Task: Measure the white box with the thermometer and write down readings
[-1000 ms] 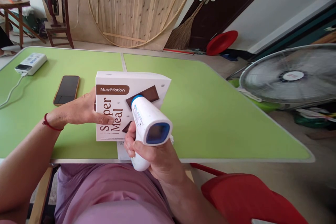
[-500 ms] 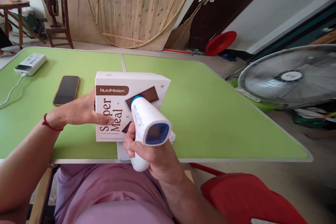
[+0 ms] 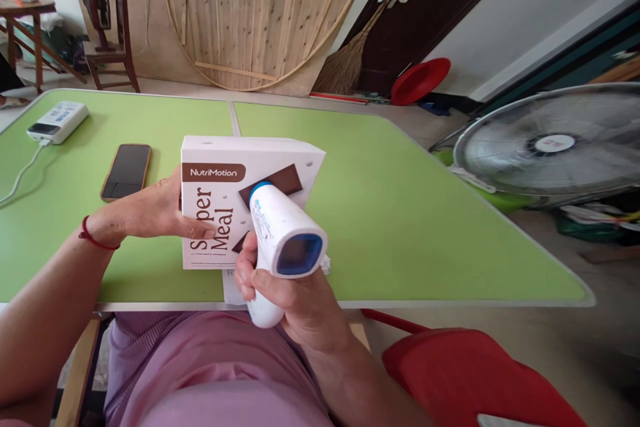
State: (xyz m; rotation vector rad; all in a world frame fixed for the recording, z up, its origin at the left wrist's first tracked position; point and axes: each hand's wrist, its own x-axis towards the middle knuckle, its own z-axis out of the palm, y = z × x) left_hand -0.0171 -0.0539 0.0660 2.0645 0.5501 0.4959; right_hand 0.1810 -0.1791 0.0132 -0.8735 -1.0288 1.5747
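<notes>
Almost nothing has moved since the earlier frame: both hands keep their hold, and only the view shifts very slightly. White, glossy-looking carton [image 3: 235,193] with brown printing and crisp square edges is at the centre, above the near part of the smooth lime-green surface [image 3: 425,233]; whether it touches down cannot be told. From the carton's nine o'clock side, the left hand [image 3: 155,210] grips it, thumb flat on the printed front, other fingers hidden behind. At its five o'clock, the right hand [image 3: 300,300] has its fingers closed round the handle of a white plastic pistol-shaped device [image 3: 283,227] with a blue front ring and a dark, blue-framed screen. Its rounded barrel blocks part of the carton's face and lettering; contact between them is unclear. Pale sheet of paper [image 3: 233,288] shows below the carton at six o'clock.

Just past nine o'clock lies a flat black phone in a brown-edged case [image 3: 126,172]; at ten, a boxy white power bank [image 3: 57,121] with a cable. Round wire-caged fan [image 3: 590,153] stands near three o'clock, beyond the surface.
</notes>
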